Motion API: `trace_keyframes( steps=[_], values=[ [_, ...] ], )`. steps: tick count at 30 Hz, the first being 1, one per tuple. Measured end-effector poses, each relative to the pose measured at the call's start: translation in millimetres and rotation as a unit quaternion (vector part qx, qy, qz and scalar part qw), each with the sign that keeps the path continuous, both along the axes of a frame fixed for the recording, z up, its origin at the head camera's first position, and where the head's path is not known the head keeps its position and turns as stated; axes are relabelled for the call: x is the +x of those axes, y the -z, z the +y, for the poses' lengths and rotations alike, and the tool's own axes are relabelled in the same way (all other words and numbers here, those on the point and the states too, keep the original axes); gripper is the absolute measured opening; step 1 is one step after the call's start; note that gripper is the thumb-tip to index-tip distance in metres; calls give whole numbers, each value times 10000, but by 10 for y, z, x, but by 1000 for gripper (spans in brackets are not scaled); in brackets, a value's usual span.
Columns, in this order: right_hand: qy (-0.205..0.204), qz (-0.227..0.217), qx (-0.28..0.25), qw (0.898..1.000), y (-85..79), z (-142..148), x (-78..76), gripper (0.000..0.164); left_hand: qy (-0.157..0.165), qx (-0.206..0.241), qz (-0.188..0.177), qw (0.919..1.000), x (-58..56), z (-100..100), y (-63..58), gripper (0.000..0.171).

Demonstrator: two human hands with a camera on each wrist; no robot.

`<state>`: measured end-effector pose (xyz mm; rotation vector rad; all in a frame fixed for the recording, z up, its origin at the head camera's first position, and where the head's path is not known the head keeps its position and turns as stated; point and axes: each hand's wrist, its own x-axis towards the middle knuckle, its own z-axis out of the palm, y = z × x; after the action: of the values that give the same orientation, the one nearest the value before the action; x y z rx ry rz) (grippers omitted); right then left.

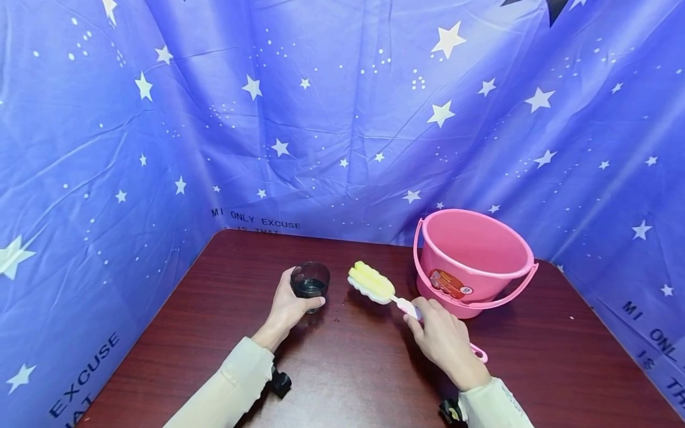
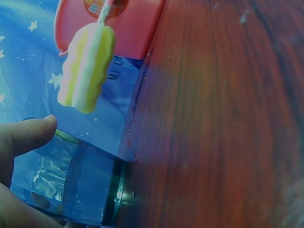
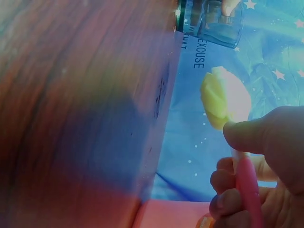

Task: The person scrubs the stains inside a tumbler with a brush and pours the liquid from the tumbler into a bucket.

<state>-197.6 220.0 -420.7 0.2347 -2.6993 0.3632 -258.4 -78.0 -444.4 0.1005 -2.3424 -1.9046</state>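
My left hand [image 1: 289, 304] grips a dark, see-through glass [image 1: 310, 282] from its left side, thumb in front. Some liquid seems to sit in the glass, which stands upright on or just over the table; the left wrist view shows its base close to the wood. My right hand [image 1: 441, 336] holds a sponge cup brush by its pink and white handle [image 3: 248, 185], fingers curled round it. The yellow and white sponge head [image 1: 371, 282] points left toward the glass, raised above the table and apart from the glass.
A pink bucket [image 1: 471, 249] with its handle lowered in front stands at the back right, just beyond my right hand. Small drops lie on the brown wooden table [image 1: 332, 368]. A blue star-patterned curtain [image 1: 321, 119] closes off the back and sides.
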Motion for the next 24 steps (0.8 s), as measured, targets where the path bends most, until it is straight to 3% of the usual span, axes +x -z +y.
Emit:
trace_keyframes(
  steps=[12,24],
  values=[
    [-4,-141,-104,9998,-15,-11,-27,19,-12,-25,47,10000,2,6,-2,90],
    [-151,337,130,9992,-39,1,-8,21,-26,-67,42,10000,3,11,4,90]
  ],
)
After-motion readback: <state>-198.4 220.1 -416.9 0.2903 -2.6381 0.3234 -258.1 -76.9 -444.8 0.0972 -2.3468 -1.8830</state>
